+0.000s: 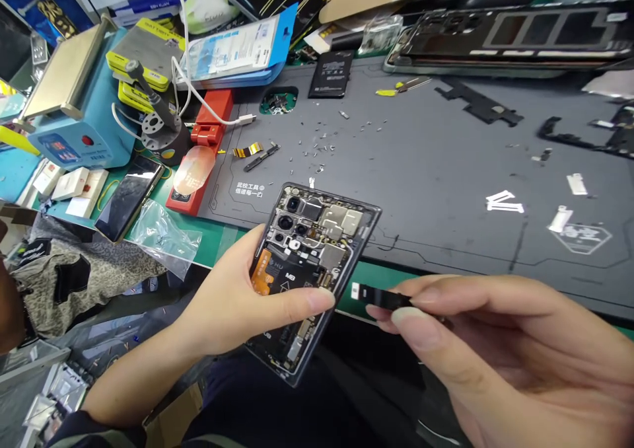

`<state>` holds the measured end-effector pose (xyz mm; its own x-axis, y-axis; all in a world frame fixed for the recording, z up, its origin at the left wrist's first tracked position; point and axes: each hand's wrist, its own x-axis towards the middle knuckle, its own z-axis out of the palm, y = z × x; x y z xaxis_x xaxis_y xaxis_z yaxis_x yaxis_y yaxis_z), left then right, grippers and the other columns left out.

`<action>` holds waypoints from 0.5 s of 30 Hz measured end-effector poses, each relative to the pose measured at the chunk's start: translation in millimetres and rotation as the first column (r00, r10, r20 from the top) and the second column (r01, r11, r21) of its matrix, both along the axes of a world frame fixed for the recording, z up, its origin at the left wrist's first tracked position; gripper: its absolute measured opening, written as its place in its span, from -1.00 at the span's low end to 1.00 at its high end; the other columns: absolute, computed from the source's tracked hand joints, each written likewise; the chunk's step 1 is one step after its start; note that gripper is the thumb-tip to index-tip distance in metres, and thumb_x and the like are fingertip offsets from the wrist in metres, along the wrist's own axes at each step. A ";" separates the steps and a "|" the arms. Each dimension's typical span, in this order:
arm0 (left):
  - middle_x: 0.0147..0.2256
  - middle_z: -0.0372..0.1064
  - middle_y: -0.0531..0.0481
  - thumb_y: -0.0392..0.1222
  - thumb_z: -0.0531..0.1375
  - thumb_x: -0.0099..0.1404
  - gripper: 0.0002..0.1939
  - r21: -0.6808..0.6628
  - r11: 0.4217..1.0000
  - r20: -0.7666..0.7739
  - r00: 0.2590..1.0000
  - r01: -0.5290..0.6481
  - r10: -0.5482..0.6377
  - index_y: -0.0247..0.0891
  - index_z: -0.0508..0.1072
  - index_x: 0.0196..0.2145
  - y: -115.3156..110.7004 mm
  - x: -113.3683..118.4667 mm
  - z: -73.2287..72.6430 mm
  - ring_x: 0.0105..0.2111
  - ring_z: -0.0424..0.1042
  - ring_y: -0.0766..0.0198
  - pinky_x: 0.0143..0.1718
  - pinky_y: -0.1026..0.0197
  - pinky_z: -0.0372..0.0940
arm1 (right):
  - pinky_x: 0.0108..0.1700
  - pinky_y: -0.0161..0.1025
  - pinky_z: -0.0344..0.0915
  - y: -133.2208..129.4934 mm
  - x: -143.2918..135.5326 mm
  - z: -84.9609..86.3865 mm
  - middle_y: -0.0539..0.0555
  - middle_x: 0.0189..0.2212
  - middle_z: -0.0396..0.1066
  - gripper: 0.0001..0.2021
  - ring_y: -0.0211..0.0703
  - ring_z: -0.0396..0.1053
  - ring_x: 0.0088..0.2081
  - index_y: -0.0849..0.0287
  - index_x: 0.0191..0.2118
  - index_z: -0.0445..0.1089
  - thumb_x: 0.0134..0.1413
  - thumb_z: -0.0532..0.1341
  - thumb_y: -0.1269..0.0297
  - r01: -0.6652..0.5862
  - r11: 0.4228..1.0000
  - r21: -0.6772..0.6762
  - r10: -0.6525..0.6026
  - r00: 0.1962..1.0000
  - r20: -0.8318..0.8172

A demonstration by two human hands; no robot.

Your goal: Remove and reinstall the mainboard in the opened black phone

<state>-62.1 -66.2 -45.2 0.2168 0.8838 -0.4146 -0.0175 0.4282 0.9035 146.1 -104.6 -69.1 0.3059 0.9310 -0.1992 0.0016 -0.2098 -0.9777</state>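
An opened smartphone [334, 256] with its cameras, boards and battery exposed is gripped in my left hand [247, 296], the thumb lying across its inside. The phone is tilted, held over the table's front edge. To its right, my right hand [475, 336] pinches a small black flex cable [381, 297] with a pale end pointing at the phone. The cable's other end is hidden by my fingers. A gap separates the cable from the phone.
Several tiny screws [317, 147] lie scattered on the grey mat [421, 170]. A black battery [331, 74] rests behind them. Another opened device [495, 38] is at the back right. A red tool [198, 164], a dark phone [129, 197] and a blue machine [82, 127] stand left.
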 end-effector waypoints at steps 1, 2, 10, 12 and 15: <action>-0.09 0.68 0.24 -0.45 0.54 0.16 -0.47 -0.011 1.000 -0.003 1.000 0.011 -0.011 -0.04 0.61 0.02 0.8 0.8 1.1 -0.04 0.62 0.33 -0.10 0.42 0.41 | -0.18 -0.41 0.64 0.0 2.0 -6.2 -0.05 -0.29 0.58 -0.74 -0.18 0.60 -0.26 -0.07 -0.29 0.58 -0.05 0.61 0.11 -0.025 0.998 0.063 0.022 0.999 0.039; -0.08 0.68 0.24 -0.47 0.54 0.15 -0.45 -0.021 1.000 -0.006 1.000 0.020 -0.020 -0.05 0.60 0.03 1.5 1.7 1.8 -0.03 0.62 0.33 -0.10 0.42 0.41 | -0.20 -0.35 0.67 0.4 3.3 -11.6 -0.02 -0.27 0.58 -0.73 -0.15 0.61 -0.25 -0.03 -0.27 0.57 -0.04 0.61 0.13 -0.037 0.995 0.098 0.031 0.998 0.061; -0.03 0.66 0.21 -0.49 0.52 0.19 -0.43 -0.051 0.998 0.027 0.999 -0.028 0.029 -0.06 0.56 0.07 -0.5 5.3 -1.6 0.01 0.61 0.31 0.01 0.36 0.43 | -0.31 -0.48 0.58 12.5 -7.7 -17.4 -0.02 -0.31 0.54 -0.73 -0.26 0.57 -0.35 -0.04 -0.23 0.59 -0.02 0.60 0.10 -0.021 0.992 0.128 0.007 0.994 0.106; -0.04 0.66 0.22 -0.48 0.52 0.20 -0.44 -0.052 0.998 0.030 0.999 -0.026 0.028 -0.06 0.56 0.06 -0.9 5.0 -2.0 -0.01 0.61 0.33 -0.01 0.37 0.43 | -0.32 -0.46 0.57 14.3 -10.4 -16.0 -0.01 -0.31 0.54 -0.72 -0.24 0.57 -0.35 -0.04 -0.24 0.59 -0.04 0.60 0.07 -0.010 0.994 0.108 -0.001 0.994 0.106; -0.07 0.65 0.24 -0.47 0.51 0.21 -0.48 -0.066 0.998 0.040 0.999 -0.022 0.025 -0.06 0.56 0.03 -0.8 4.0 -1.8 -0.05 0.60 0.35 -0.09 0.40 0.42 | -0.33 -0.38 0.58 15.0 -12.0 -16.2 -0.01 -0.31 0.54 -0.73 -0.21 0.56 -0.36 -0.04 -0.26 0.59 -0.02 0.59 0.04 -0.021 0.994 0.105 0.010 0.994 0.105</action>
